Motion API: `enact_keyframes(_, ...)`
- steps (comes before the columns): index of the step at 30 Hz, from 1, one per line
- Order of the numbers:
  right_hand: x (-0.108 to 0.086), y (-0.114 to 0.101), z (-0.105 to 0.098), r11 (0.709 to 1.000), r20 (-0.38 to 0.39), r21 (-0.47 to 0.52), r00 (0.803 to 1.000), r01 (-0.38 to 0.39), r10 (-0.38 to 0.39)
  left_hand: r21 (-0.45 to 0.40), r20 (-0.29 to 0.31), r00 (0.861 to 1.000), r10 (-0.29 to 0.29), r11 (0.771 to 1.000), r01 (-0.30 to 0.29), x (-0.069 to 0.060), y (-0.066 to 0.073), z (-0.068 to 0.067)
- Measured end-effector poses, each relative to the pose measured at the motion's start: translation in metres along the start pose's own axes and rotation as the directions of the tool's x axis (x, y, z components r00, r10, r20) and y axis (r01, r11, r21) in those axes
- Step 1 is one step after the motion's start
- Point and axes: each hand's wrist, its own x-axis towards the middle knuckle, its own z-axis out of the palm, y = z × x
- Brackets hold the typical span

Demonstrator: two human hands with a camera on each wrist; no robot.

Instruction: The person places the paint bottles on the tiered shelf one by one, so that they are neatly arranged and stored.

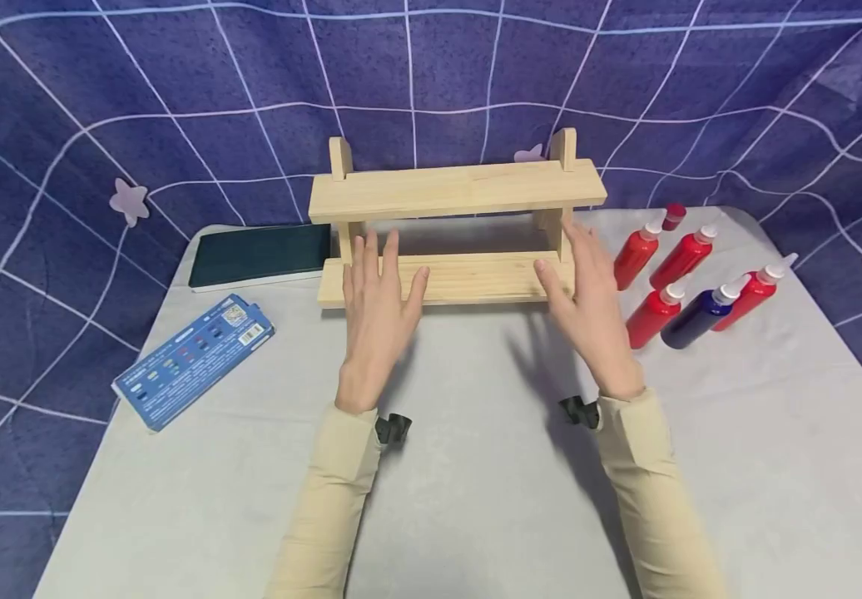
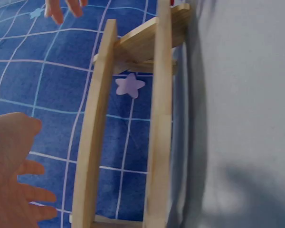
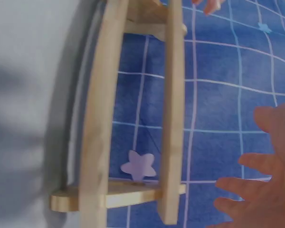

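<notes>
Two-tier wooden rack [image 1: 457, 190] stands upright near the far edge of the white-covered table [image 1: 476, 457], in front of a blue grid-patterned curtain [image 1: 371, 75]. Left hand [image 1: 378, 320]: fingers extended, thumb spread wide, grasp empty; near the rack's left end. Right hand [image 1: 592, 308]: likewise extended and empty, near the right end. Wrist views show both hands apart from the wood. Right side: four red bottles [image 1: 653, 318], one dark blue bottle [image 1: 696, 318]. Left side: blue printed box [image 1: 193, 362], tilted relative to the rack.

Blue box [image 1: 193, 362] + dk green pad [image 1: 260, 253] on worktop [image 1: 476, 499], L of L fingers [image 1: 372, 256]. Red btls [image 1: 652, 316] & dk blue btl [image 1: 693, 320] R of R fingers [image 1: 584, 245].
</notes>
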Motion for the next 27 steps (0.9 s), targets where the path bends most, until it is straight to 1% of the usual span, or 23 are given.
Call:
enact_keyframes(3, 0.000, -0.003, -0.012, 1.000, -0.039, 0.009, 0.999, 0.004, -0.004, -0.038, -0.043, 0.999, 0.014, 0.999, -0.015, 0.000, -0.002, -0.006)
enact_keyframes(7, 0.000, -0.003, -0.027, 1.000, -0.108, 0.008, 0.994, 0.005, -0.004, -0.072, -0.107, 0.994, 0.022, 0.997, -0.029, 0.001, -0.006, -0.012)
enact_keyframes(11, 0.000, 0.000, -0.041, 1.000, -0.188, 0.004, 0.982, -0.016, 0.017, -0.092, -0.148, 0.989, -0.007, 0.996, -0.007, 0.000, -0.014, -0.017)
enact_keyframes(16, -0.005, 0.007, -0.059, 0.994, -0.264, 0.020, 0.958, -0.110, 0.112, -0.133, -0.176, 0.983, -0.062, 0.990, 0.039, -0.002, -0.026, -0.021)
enact_keyframes(18, -0.006, 0.011, -0.064, 0.988, -0.280, 0.053, 0.948, -0.142, 0.151, -0.153, -0.184, 0.979, -0.088, 0.986, 0.060, -0.003, -0.031, -0.023)
enact_keyframes(21, -0.008, 0.018, -0.068, 0.975, -0.292, 0.129, 0.932, -0.181, 0.212, -0.185, -0.186, 0.973, -0.132, 0.978, 0.098, -0.004, -0.038, -0.024)
enact_keyframes(24, -0.011, 0.026, -0.071, 0.950, -0.287, 0.203, 0.914, -0.235, 0.288, -0.205, -0.181, 0.967, -0.178, 0.969, 0.139, -0.003, -0.046, -0.023)
enact_keyframes(27, -0.013, 0.033, -0.072, 0.932, -0.281, 0.221, 0.897, -0.286, 0.342, -0.221, -0.181, 0.959, -0.216, 0.960, 0.174, -0.003, -0.055, -0.020)
